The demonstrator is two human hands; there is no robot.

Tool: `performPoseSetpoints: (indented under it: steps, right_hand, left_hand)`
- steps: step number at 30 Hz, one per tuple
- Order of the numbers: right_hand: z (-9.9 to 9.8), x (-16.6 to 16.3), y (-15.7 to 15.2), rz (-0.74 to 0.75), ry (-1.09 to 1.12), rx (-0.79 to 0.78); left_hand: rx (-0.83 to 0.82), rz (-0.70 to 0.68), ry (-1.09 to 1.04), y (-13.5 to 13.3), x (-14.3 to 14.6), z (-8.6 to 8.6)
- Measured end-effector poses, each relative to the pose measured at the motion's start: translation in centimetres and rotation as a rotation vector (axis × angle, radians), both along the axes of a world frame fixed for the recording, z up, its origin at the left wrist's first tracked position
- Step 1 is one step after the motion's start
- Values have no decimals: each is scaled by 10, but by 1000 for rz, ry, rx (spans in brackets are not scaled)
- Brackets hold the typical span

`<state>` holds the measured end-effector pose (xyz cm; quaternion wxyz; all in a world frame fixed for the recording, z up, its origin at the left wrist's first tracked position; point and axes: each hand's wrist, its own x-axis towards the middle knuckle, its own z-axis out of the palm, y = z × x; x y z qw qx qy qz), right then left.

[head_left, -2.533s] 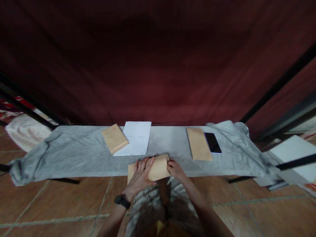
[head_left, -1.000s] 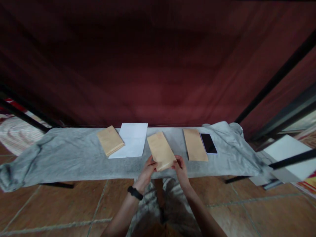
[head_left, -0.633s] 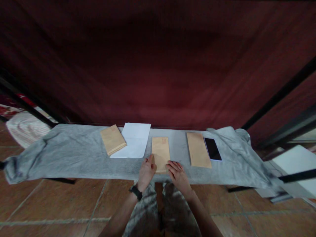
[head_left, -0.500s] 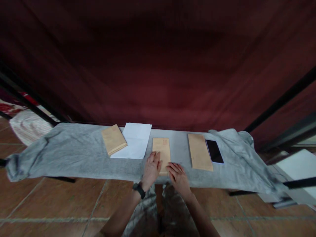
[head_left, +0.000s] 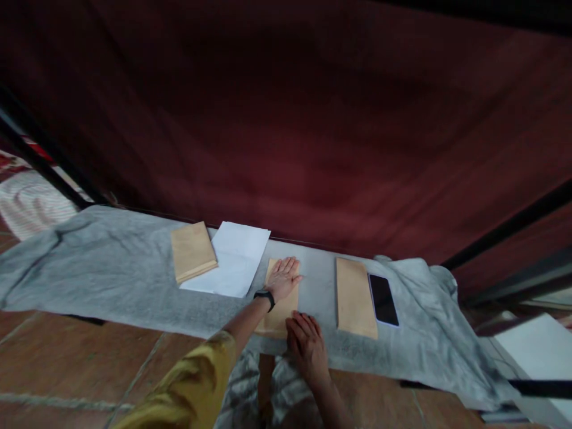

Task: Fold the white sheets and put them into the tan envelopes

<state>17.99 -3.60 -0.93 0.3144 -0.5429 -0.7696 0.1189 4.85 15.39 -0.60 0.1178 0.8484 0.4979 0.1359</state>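
Observation:
A brown paper envelope (head_left: 282,307) lies in front of me on the grey cloth. My left hand (head_left: 282,279), with a dark watch at the wrist, rests flat across its far half, fingers stretched out. At the near right corner of the envelope is my right hand (head_left: 308,342), its fingers side by side and slightly bent, touching the edge; I see no grip on it. Left of them, a small stack of brown envelopes (head_left: 193,250) overlaps white paper sheets (head_left: 239,256). More brown envelope paper (head_left: 356,298) lies to the right.
A phone (head_left: 383,300) with a dark screen lies beside the right-hand envelope. The grey cloth (head_left: 125,262) covers a narrow bench against a dark red curtain (head_left: 286,149). Black frame bars (head_left: 513,223) stand at both ends, over a tiled floor (head_left: 49,363).
My left hand has slid up the envelope to its far half, covering the red print. The right hand has moved down to the near corner. The view has tilted.

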Motion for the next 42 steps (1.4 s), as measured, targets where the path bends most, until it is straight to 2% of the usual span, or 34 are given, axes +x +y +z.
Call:
performPoseSetpoints:
  steps: [5, 14, 29, 37, 42]
  right_hand:
    - [-1, 0, 0, 5, -17, 3]
    - [-12, 1, 0, 6, -49, 108]
    - [-23, -5, -6, -70, -122, 170]
    - [-25, 0, -8, -59, 69, 101]
    - [-25, 0, 6, -84, 160, 33]
  left_hand:
    - [5, -44, 15, 2, -4, -4]
    - [61, -169, 70, -34, -16, -9]
    - [26, -231, -29, -95, -31, -8]
    - [-23, -261, -84, -136, -46, 1]
    - [-29, -227, -143, -164, -62, 2]
